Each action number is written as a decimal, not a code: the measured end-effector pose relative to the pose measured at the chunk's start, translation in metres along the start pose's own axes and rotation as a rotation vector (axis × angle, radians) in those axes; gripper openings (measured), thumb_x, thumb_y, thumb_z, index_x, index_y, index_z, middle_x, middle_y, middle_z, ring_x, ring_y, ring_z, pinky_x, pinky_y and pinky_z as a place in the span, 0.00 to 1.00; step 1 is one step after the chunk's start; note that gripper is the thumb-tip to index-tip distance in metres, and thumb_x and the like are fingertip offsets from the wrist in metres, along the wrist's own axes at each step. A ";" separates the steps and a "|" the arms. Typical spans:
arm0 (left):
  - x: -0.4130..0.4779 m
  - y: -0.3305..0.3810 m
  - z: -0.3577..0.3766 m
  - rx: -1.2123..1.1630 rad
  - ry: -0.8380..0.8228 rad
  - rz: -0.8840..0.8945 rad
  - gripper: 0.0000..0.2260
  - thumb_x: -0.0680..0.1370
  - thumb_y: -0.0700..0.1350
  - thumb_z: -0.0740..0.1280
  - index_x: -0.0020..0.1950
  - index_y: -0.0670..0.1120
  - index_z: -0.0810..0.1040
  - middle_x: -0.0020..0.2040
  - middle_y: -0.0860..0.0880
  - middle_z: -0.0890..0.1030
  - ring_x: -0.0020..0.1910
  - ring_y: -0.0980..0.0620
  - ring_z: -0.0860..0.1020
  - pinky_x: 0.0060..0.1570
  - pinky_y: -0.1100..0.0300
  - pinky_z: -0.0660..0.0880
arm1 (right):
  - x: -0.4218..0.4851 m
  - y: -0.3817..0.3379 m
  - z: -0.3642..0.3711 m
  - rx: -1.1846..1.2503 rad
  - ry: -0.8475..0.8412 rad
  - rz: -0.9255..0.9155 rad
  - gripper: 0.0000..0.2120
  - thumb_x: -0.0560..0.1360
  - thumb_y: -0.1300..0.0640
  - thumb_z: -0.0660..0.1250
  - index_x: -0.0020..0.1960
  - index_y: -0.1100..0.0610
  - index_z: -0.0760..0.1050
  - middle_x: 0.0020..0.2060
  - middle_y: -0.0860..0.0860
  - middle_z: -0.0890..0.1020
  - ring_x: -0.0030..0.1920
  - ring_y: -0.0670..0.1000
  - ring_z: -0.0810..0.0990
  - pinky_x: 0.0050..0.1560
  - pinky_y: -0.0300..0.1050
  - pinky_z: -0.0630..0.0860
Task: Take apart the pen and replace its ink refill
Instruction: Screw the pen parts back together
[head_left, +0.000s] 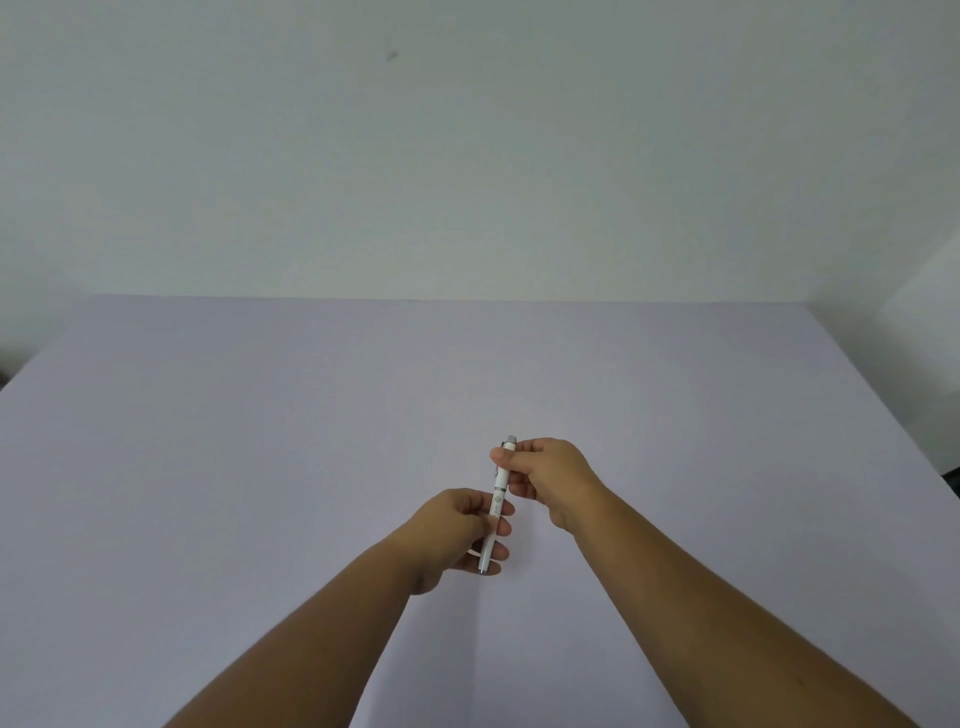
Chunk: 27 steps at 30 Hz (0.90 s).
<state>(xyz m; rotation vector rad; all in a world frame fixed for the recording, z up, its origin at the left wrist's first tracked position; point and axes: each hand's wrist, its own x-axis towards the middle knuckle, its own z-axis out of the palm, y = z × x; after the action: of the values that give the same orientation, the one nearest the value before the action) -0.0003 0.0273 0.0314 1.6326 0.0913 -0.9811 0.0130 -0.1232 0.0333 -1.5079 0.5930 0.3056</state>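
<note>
A white pen (497, 501) with a silver ring and clip is held nearly upright above the table, in one piece with its cap on. My left hand (457, 535) grips the lower barrel, its fingers wrapped around it. Closed on the capped upper end is my right hand (545, 480), thumb and fingers pinching near the clip. No spare refill shows anywhere in view.
A pale lilac table (260, 467) fills the lower half of the view, and nothing else lies on it. A plain white wall stands behind its far edge. The table's right edge runs down at the far right.
</note>
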 end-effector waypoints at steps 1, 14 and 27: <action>0.001 -0.001 0.000 -0.003 0.003 -0.002 0.10 0.80 0.34 0.58 0.53 0.42 0.78 0.45 0.45 0.79 0.38 0.49 0.80 0.45 0.53 0.82 | 0.001 0.001 0.000 -0.012 0.012 -0.001 0.04 0.71 0.58 0.73 0.39 0.58 0.79 0.36 0.53 0.82 0.37 0.50 0.78 0.41 0.39 0.79; 0.043 -0.031 0.004 0.057 0.260 -0.074 0.11 0.78 0.40 0.64 0.59 0.46 0.78 0.43 0.49 0.79 0.40 0.51 0.76 0.50 0.56 0.77 | 0.022 0.041 -0.045 -0.757 0.372 0.074 0.13 0.77 0.58 0.59 0.54 0.66 0.76 0.51 0.61 0.82 0.51 0.60 0.81 0.44 0.44 0.74; 0.065 -0.046 0.026 0.233 0.482 -0.033 0.10 0.76 0.41 0.66 0.57 0.46 0.79 0.46 0.49 0.81 0.42 0.52 0.78 0.31 0.68 0.70 | 0.025 0.084 -0.009 -0.810 0.258 0.087 0.09 0.74 0.58 0.61 0.49 0.60 0.77 0.48 0.58 0.83 0.48 0.59 0.83 0.49 0.52 0.81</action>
<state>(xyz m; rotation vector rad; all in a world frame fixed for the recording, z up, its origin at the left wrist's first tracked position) 0.0031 -0.0074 -0.0447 2.0635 0.3407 -0.6203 -0.0135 -0.1314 -0.0501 -2.3276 0.7902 0.4538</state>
